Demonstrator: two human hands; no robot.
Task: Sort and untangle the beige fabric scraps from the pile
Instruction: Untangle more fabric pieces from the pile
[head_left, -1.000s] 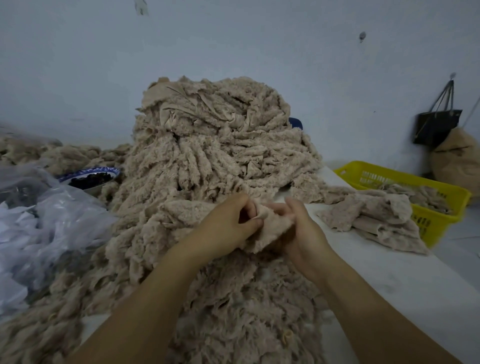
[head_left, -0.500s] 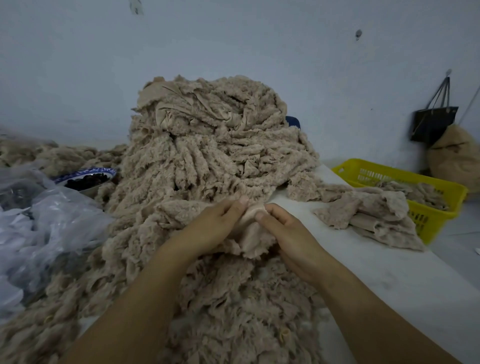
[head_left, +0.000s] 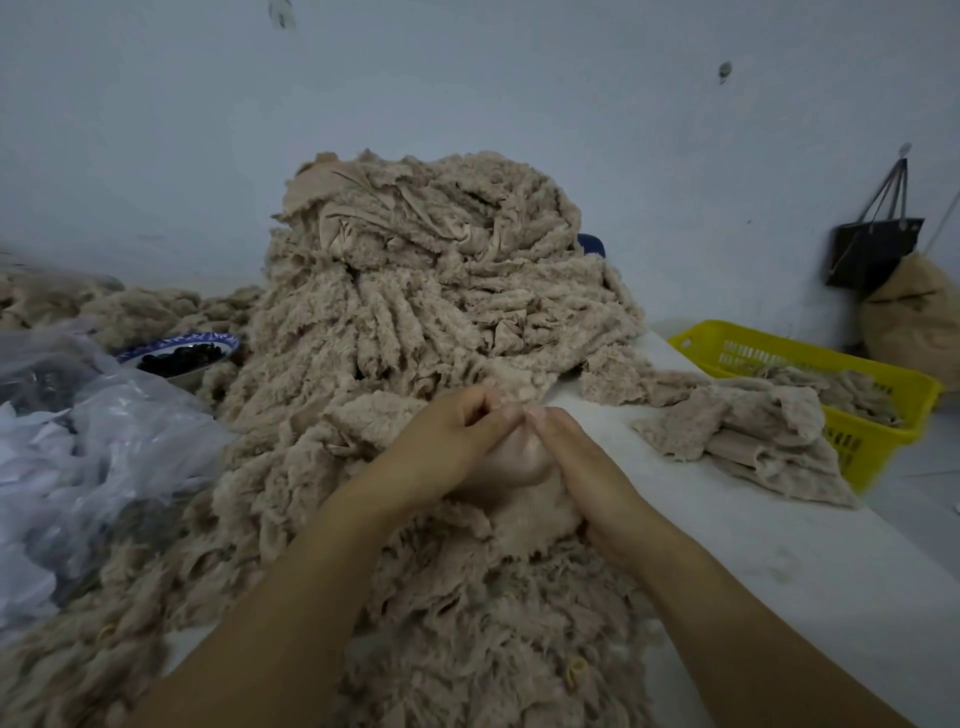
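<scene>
A tall pile of beige fabric scraps (head_left: 426, 291) rises in front of me and spills down toward the near table edge. Low on its front, my left hand (head_left: 447, 447) and my right hand (head_left: 582, 467) meet fingertip to fingertip. Both pinch the top edge of one beige scrap (head_left: 524, 483), whose smooth side faces me between the hands. Its lower, frayed edge hangs onto the pile. A small heap of separated scraps (head_left: 748, 441) lies on the white table (head_left: 779, 561) to the right.
A yellow plastic basket (head_left: 878, 410) with more scraps stands at the right table edge. A crumpled clear plastic bag (head_left: 78, 447) fills the left side, with a blue-rimmed bowl (head_left: 182, 356) of dark items behind it. A black bag (head_left: 872, 249) hangs on the wall.
Both hands have moved closer together at the scrap's top edge. The scrap has turned from a fuzzy fold held up to a smooth face stretched between the fingers.
</scene>
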